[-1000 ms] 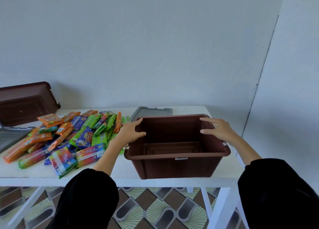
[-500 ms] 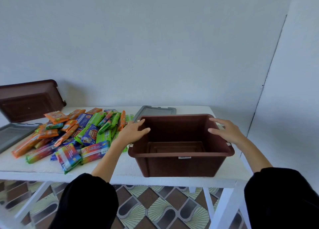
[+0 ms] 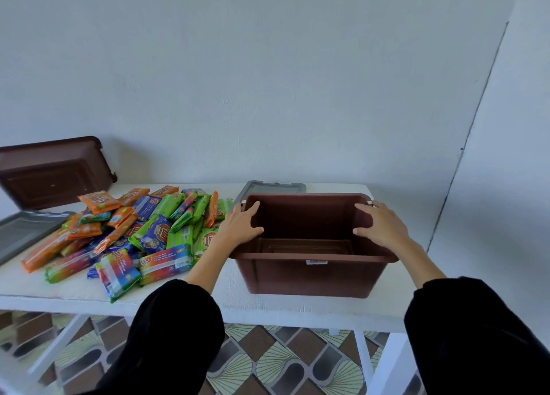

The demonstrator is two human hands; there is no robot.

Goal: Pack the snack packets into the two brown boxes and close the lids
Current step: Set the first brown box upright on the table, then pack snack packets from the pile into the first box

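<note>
Left hand (image 3: 241, 226), right hand (image 3: 384, 226) — resting on brown box (image 3: 309, 275) rims

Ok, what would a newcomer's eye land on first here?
The bright heap of snack packets on the left of the white table, then the empty brown box on the right, with the left hand and right hand on its side rims. A second brown box sits tipped up at far left.

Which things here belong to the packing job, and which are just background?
Job: snack packets; front brown box; second brown box, back left; rear grey lid; left grey lid.
Background: white table; tiled floor.
</note>
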